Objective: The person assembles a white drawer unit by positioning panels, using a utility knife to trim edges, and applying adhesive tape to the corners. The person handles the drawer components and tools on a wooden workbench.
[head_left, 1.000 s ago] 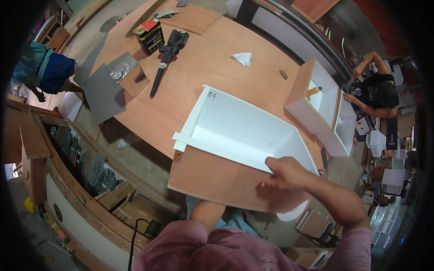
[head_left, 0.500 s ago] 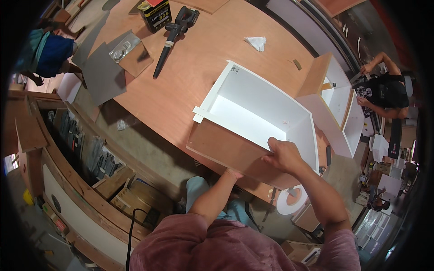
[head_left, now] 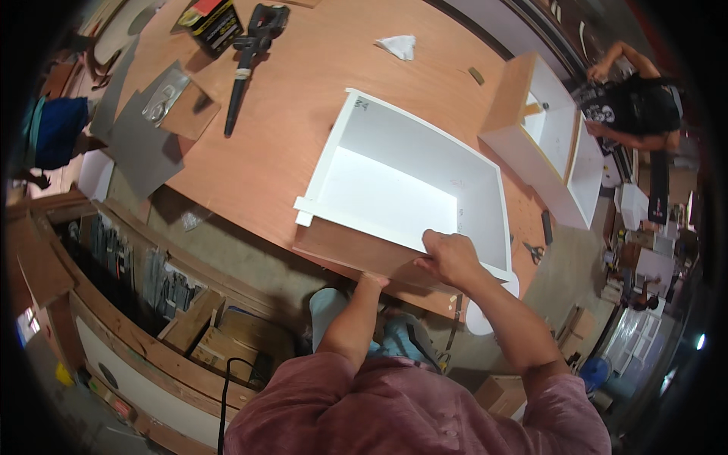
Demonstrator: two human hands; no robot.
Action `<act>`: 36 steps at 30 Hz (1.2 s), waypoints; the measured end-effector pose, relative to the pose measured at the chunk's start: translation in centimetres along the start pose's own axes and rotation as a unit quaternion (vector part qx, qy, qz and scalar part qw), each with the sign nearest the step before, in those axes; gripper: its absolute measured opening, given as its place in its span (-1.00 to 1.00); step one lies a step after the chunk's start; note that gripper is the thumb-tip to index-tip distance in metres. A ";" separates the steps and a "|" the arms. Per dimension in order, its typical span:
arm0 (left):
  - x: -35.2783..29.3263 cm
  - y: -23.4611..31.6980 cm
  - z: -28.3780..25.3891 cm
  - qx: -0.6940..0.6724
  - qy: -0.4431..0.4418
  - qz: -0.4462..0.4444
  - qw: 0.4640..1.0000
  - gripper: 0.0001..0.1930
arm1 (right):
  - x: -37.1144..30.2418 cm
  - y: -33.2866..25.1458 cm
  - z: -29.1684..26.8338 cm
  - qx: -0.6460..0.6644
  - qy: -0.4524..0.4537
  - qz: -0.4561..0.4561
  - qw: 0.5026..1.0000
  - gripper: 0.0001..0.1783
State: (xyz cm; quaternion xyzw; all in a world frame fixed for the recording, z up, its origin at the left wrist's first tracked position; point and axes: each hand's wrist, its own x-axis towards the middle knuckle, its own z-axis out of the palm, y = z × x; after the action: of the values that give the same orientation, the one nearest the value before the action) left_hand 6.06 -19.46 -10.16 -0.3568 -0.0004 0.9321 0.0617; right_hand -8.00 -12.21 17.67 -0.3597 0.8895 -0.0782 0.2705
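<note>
An open box (head_left: 402, 182), white inside with bare brown board outside, rests on the wooden worktable near its front edge. White strips line its rim, and their ends stick out past the left near corner. My right hand (head_left: 451, 258) is closed over the near rim, fingertips inside and thumb against the brown outer side. My left hand (head_left: 371, 281) is at the lower edge of that near side; its fingers are hidden by the box. A white roll of edging strip (head_left: 479, 317) shows partly behind the box's right near corner.
On the worktable (head_left: 296, 114) lie a black hand-held blower (head_left: 250, 61), an adhesive can (head_left: 212, 26), a white crumpled cloth (head_left: 400, 47) and scissors (head_left: 535, 252). A second box (head_left: 531, 121) stands right, by another person (head_left: 633, 106). Wooden shelving (head_left: 136, 334) stands left.
The view has shifted, moving the scene left. The box's near side appears shallower and its floor shows more; its corner covers more of the roll. Both hands stay at the box.
</note>
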 end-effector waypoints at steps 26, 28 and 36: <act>-12.8 10.7 -5.9 0.307 0.253 -0.184 0.899 -0.51 | -2.7 -6.4 22.3 -0.006 0.131 0.000 0.991 -0.92; -14.7 12.6 -6.0 0.460 0.333 -0.216 0.794 -0.57 | -2.9 -6.6 22.5 -0.012 0.146 0.001 0.989 -0.88; -24.7 17.0 7.7 0.658 -0.069 -0.255 0.705 -0.65 | -5.7 -5.7 18.9 0.048 0.180 -0.036 0.982 -0.42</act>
State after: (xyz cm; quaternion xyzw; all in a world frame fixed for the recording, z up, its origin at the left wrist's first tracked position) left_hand 17.22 -38.84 11.27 -0.1468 0.5178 0.6662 0.5162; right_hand 8.96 -11.37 6.09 -0.3580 0.9054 -0.1940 0.1203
